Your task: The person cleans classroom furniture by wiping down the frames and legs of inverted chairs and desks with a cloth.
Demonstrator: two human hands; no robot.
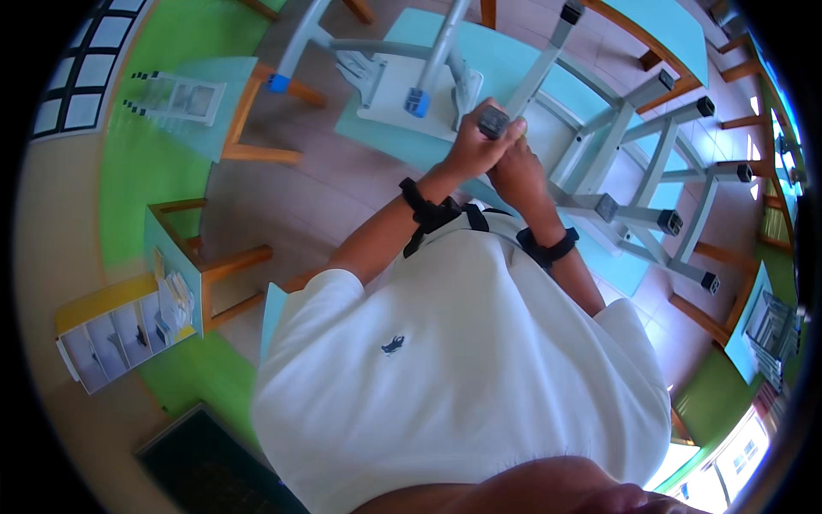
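Note:
Just ahead of my body, both hands are closed at the dark-capped end of a grey chair leg. My left hand wraps around it just below the square cap. Pressed against it on the right is my right hand, its fingers curled and partly hidden. The leg belongs to an upturned grey metal chair, with several capped legs sticking up at the right. Beyond my left hand, another upturned chair with blue foot caps shows a pale seat. A light blue tabletop lies beneath the chairs.
Another light blue table with wooden edging stands at the far right. On the left are a wood-legged table holding a grey-white item, and a yellow-topped shelf. More tables and grey chairs stand along the right.

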